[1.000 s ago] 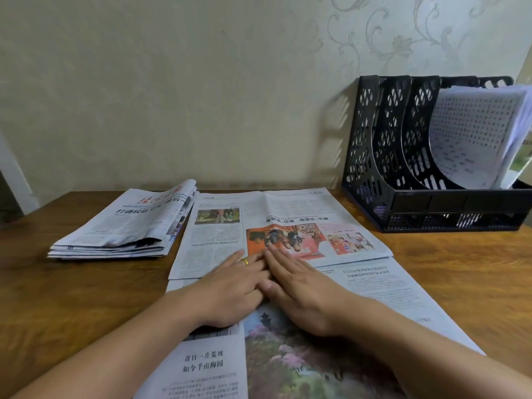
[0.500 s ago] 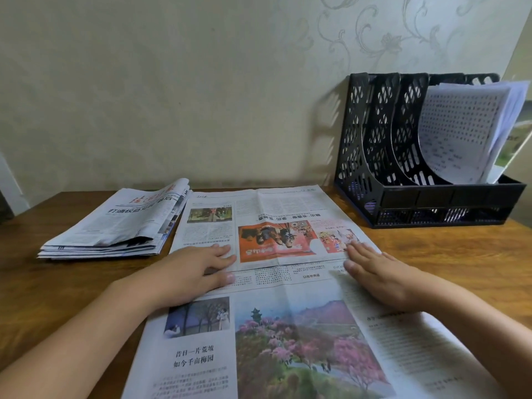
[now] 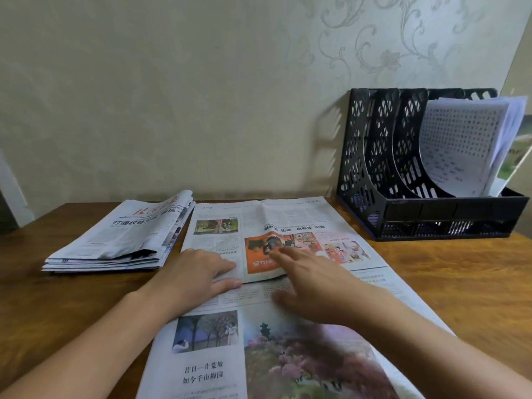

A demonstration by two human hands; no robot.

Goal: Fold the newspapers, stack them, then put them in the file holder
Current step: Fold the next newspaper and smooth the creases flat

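An open newspaper (image 3: 288, 283) lies flat across the middle of the wooden table (image 3: 460, 283), and both hands rest on its fold with straight fingers, grasping nothing: the left hand (image 3: 193, 279) flat, the right hand (image 3: 313, 286) blurred beside it. A folded newspaper stack (image 3: 121, 237) lies at ten o'clock and the black file holder (image 3: 426, 180), sheets in its rightmost slot, stands at two o'clock.

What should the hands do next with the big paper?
Probably fold it again: the open white newspaper lies creased on the brown wooden table, the left hand pressing it flat, right hand over the crease; a folded newspaper stack waits alongside.
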